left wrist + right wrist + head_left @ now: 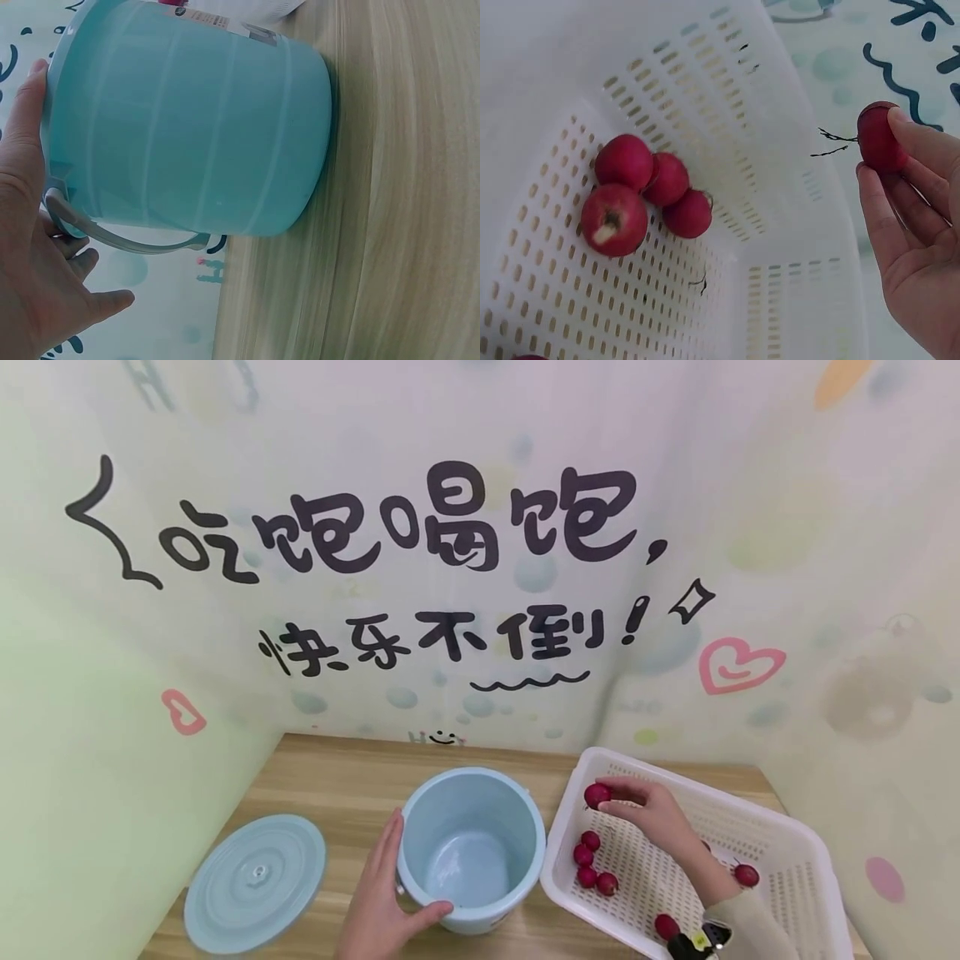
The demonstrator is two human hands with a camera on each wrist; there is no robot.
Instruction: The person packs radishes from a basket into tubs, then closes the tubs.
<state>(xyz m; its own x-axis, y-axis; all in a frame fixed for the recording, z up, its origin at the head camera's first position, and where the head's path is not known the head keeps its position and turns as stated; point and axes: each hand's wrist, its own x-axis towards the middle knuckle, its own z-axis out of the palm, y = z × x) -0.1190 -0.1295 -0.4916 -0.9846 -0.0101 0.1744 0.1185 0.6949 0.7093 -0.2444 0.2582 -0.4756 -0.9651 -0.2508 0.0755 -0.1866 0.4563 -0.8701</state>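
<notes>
A light-blue bucket (471,860) stands upright with its mouth up, and only its bare inside shows. My left hand (386,889) rests against the bucket's left side, fingers fairly straight along the rim and thumb at the front rim. In the left wrist view the bucket's grey handle (127,241) hangs down beside that hand (45,247). With thumb and fingertips my right hand (651,814) pinches a red radish (597,795) above the far left part of the white basket (551,860). Thin dark roots trail from this radish (881,139) in the right wrist view.
Several more radishes (613,219) lie in the basket, most grouped near its left side. A round blue lid (255,885) lies on the wooden table (352,768) left of the bucket. Behind the table hangs a printed wall covering (450,710).
</notes>
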